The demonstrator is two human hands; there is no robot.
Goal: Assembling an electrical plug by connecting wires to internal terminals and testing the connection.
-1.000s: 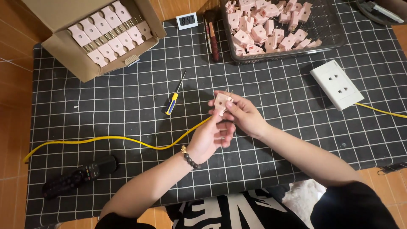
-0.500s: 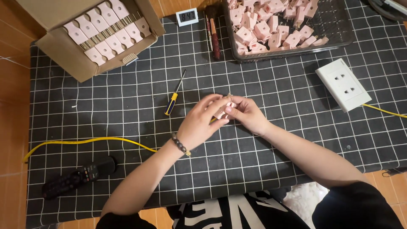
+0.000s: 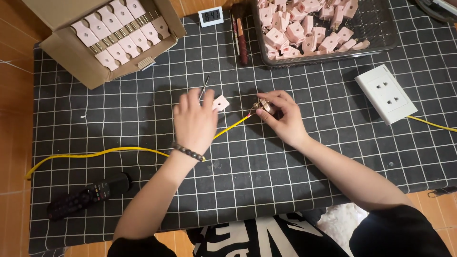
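Note:
My right hand (image 3: 284, 119) pinches a small plug body with brass prongs (image 3: 263, 105), joined to the end of a yellow cable (image 3: 233, 124) that runs left across the black grid mat (image 3: 143, 119). My left hand (image 3: 194, 123) hovers palm down with its fingers apart, holding nothing. It sits over a screwdriver, of which only the thin shaft (image 3: 205, 84) shows. A pink plug cover (image 3: 220, 103) lies on the mat just right of the left hand's fingertips.
A cardboard box (image 3: 71, 66) of pink plugs stands at the back left. A black tray (image 3: 381, 33) of pink plug parts is at the back right. Also here are a white wall socket (image 3: 385, 93), a small digital clock (image 3: 211, 16), a brush (image 3: 241, 40) and a black remote (image 3: 88, 195).
The hands have parted. My left hand moved left, off the plug, and the pink cover now lies on the mat. My right hand keeps the plug body with the cable.

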